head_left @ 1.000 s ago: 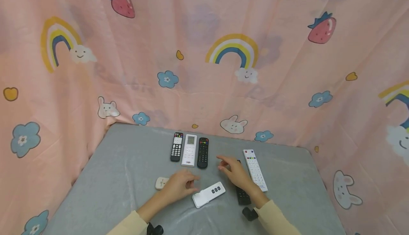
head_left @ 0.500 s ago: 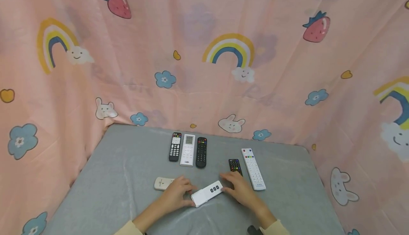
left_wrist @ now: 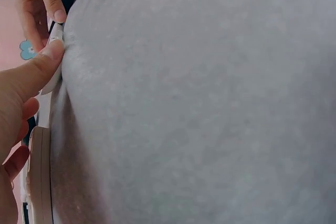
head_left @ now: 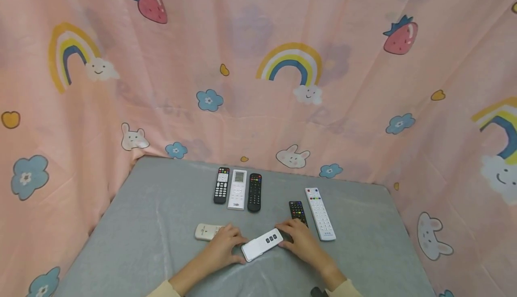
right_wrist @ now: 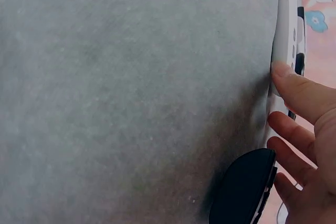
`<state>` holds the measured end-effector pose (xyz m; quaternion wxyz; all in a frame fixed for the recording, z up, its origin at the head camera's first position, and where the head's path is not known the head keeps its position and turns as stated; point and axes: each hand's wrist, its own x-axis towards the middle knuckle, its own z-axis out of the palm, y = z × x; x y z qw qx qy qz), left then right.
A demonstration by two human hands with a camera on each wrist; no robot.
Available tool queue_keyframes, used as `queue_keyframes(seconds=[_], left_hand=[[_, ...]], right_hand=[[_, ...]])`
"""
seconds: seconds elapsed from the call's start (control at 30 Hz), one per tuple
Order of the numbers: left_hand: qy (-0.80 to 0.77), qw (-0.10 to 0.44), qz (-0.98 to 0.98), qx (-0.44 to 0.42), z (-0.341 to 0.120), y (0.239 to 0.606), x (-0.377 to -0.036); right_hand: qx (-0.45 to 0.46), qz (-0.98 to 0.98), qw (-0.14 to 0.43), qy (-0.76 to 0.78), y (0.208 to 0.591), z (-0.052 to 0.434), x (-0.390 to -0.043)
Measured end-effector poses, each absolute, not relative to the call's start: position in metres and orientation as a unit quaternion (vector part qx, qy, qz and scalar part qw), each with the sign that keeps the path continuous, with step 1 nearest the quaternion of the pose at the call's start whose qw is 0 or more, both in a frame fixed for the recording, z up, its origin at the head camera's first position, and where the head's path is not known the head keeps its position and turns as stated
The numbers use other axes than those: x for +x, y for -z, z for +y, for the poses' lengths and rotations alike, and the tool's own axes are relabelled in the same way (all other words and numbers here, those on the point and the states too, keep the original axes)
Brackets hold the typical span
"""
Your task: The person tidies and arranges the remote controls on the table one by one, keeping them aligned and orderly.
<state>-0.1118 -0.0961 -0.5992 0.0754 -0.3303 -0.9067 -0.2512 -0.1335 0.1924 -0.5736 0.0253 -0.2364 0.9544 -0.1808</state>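
Grey cloth-covered desk (head_left: 161,225), carrying six remotes. Near centre: one white remote with dark buttons (head_left: 262,244), lying slantwise, pinched at its near-left end by left hand (head_left: 220,247), thumb pressed to its edge, and touched at its far-right end by right hand (head_left: 300,242), fingers lightly bent. Far centre: row of three remotes (head_left: 238,189). Right: black remote (head_left: 296,209) beside long white remote (head_left: 320,213). Left: one beige remote (head_left: 206,231).
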Motion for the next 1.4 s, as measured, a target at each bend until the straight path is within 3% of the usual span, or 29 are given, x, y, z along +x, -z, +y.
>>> queue_keyframes(seconds=[0.77, 1.07, 1.4], left_hand=[[0.235, 0.105, -0.921, -0.293, -0.090, 0.604, -0.106], [0.276, 0.105, -0.920, -0.259, -0.091, 0.587, -0.116], [0.326, 0.101, -0.909, -0.239, -0.090, 0.586, -0.116]], right_hand=[[-0.237, 0.955, 0.032, 0.178, 0.572, 0.188, -0.138], [-0.207, 0.932, 0.042, 0.295, 0.542, 0.188, -0.154], [-0.136, 0.910, 0.086, 0.382, 0.544, 0.191, -0.164]])
